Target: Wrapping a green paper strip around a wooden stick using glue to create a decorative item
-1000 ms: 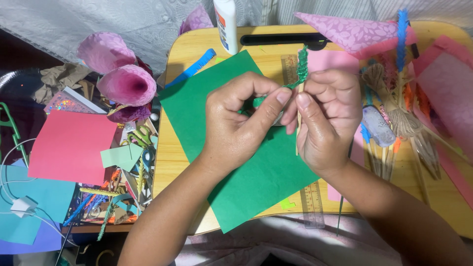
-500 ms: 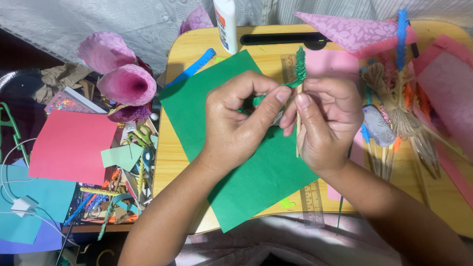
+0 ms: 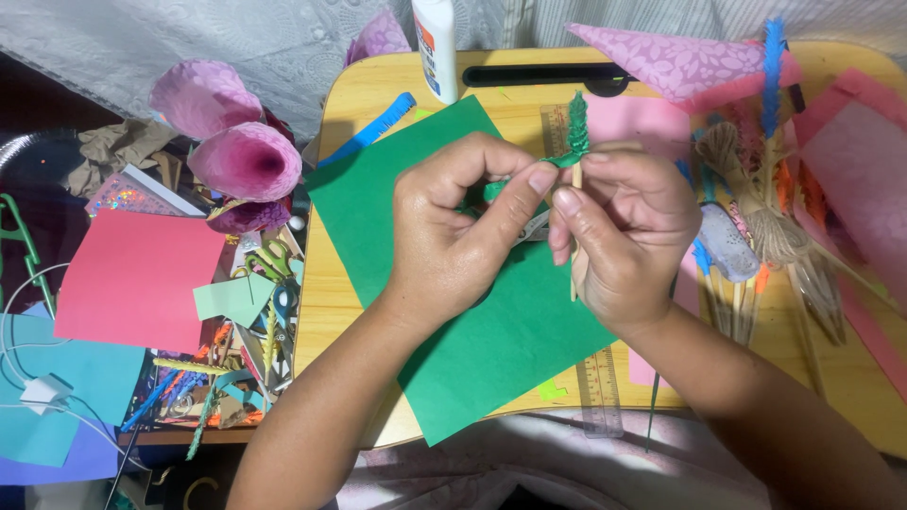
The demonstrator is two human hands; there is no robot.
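Note:
My right hand point(image 3: 628, 227) grips a thin wooden stick point(image 3: 575, 274) upright, its top wrapped in a fringed green paper strip point(image 3: 576, 127). My left hand point(image 3: 458, 231) pinches the loose end of that green strip between thumb and forefinger, right beside the stick. Both hands hover over a green paper sheet point(image 3: 472, 349) lying on a small wooden table point(image 3: 345, 104).
A white glue bottle point(image 3: 434, 42) and a black slot stand at the table's back. A pink paper cone point(image 3: 675, 61), blue fringed stick point(image 3: 773, 57), twine bundle point(image 3: 765, 222) and clear ruler point(image 3: 599, 392) lie right. Left are pink paper cones point(image 3: 241, 161), scissors point(image 3: 274, 260), red paper point(image 3: 137, 279).
The stick with its green fringe has turned slightly and shifted a little right. My right thumb has slid lower along the stick. My left hand keeps its pinch.

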